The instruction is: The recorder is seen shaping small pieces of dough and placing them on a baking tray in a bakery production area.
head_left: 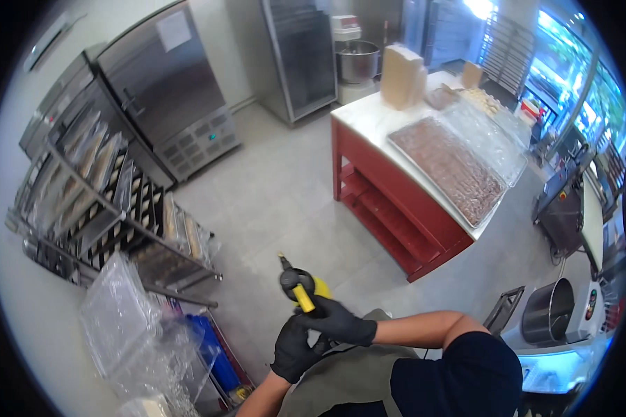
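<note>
A pump sprayer with a black top, yellow body and yellow handle is held near the lower middle of the head view, its nozzle pointing up and forward. My right hand, in a black glove, is closed on the sprayer just below the yellow handle. My left hand, also black-gloved, lies lower, with its fingers wrapped on the sprayer beneath my right hand. Much of the sprayer's body is hidden behind both hands.
A red, white-topped worktable with film-covered trays stands ahead-right. Racks and plastic-wrapped items line the left; a steel fridge and mixer are behind. Machines and a steel bowl are at right.
</note>
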The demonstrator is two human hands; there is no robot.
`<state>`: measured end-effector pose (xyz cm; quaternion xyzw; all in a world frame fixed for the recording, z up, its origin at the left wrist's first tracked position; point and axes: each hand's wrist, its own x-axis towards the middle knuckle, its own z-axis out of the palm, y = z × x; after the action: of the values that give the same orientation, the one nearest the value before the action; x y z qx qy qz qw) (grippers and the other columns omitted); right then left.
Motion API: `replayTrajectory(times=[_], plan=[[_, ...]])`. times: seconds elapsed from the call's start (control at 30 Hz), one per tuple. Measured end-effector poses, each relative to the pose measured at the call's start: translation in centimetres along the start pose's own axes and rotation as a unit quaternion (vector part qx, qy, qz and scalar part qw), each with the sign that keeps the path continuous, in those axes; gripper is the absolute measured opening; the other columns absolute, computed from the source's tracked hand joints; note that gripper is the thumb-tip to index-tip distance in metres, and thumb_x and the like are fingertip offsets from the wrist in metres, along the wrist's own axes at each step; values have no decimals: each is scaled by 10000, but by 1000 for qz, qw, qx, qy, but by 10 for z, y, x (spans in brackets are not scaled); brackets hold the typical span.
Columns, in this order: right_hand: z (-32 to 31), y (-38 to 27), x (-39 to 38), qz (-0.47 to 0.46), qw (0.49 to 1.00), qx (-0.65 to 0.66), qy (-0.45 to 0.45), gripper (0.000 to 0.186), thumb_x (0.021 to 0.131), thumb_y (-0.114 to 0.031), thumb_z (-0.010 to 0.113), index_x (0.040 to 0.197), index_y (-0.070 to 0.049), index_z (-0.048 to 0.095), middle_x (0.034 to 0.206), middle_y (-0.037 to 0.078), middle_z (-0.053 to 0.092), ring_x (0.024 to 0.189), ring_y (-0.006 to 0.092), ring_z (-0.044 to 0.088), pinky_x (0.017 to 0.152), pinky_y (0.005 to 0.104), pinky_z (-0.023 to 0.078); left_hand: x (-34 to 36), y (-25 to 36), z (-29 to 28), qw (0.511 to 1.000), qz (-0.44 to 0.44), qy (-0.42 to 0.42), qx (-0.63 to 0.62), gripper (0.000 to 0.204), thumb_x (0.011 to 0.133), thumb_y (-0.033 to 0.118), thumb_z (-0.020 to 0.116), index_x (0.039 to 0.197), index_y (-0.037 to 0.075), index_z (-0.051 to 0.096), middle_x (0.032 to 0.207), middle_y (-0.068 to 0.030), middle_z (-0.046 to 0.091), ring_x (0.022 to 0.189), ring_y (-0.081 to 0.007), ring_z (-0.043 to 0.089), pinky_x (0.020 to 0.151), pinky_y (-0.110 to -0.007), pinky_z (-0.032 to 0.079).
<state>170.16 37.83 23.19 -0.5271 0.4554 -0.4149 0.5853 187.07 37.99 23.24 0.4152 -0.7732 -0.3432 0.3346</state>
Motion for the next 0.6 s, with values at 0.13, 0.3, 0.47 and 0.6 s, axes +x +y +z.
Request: replayTrajectory(times=[0.13,0.3,0.47,0.6], plan=[[-139,80,-28,54,978,-113,166,304,855,-260,681,1018,-3,684,756,85,643,688,217,573,659,335,463,70,32,64,960,194,5,204,427,696,174,788,1099,88,675,1111,-109,667,917,-281,632,826,-342,500],[-258,54,-98,90,934,-334,92,386,840,-428,653,1037,-97,678,798,110,679,704,328,599,678,380,473,178,70,199,956,242,-166,12,334,739,306,784,978,86,704,923,-68,684,832,-290,634,766,-377,511],[-330,26,-159,-99,923,-270,254,338,851,-413,670,949,-90,691,774,115,661,687,333,587,643,382,447,256,137,206,900,395,-178,46,128,704,159,665,629,108,576,661,-22,567,533,-228,491,548,-373,416],[-383,5,-187,91,918,-272,272,325,836,-370,718,934,-60,704,781,94,682,696,300,599,685,363,480,308,198,288,854,434,-278,-70,123,656,206,659,665,93,612,613,-57,523,543,-256,468,544,-355,387]])
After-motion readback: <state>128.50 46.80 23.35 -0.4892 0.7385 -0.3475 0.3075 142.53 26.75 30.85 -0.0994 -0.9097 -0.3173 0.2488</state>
